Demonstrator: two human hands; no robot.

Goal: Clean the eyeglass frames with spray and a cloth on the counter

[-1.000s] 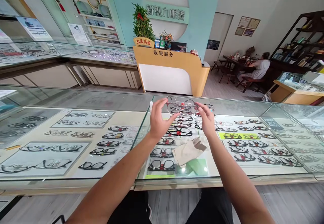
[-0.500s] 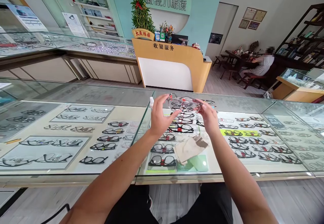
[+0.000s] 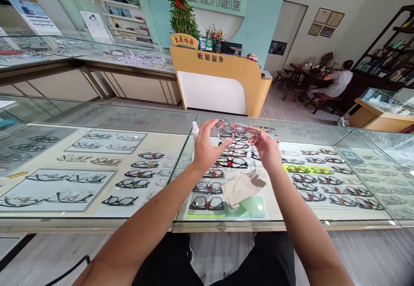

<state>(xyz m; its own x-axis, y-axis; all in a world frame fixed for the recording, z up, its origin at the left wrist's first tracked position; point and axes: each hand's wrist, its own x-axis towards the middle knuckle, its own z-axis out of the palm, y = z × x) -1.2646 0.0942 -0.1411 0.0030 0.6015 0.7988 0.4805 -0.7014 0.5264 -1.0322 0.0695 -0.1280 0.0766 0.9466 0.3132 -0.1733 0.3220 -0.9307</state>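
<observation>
A pair of clear-framed glasses (image 3: 235, 131) is held up between both hands above the glass counter (image 3: 152, 116). My left hand (image 3: 207, 145) grips its left side between thumb and fingers. At the right side, my right hand (image 3: 267, 148) pinches the frame with its fingertips. Beneath my hands, a beige cloth (image 3: 242, 187) lies crumpled on the counter, partly over a green cloth or sheet (image 3: 255, 207). A small white bottle (image 3: 195, 129) stands just left of my left hand.
Rows of dark-framed glasses (image 3: 207, 202) lie in the display case on both sides. Beyond it stand a wooden reception desk (image 3: 255, 83) and a plant (image 3: 183, 14). A person (image 3: 336, 83) sits at a table at the back right.
The glasses have tilted slightly in my hands, and the fingers of my right hand have shifted along their right side. The view has moved a little.
</observation>
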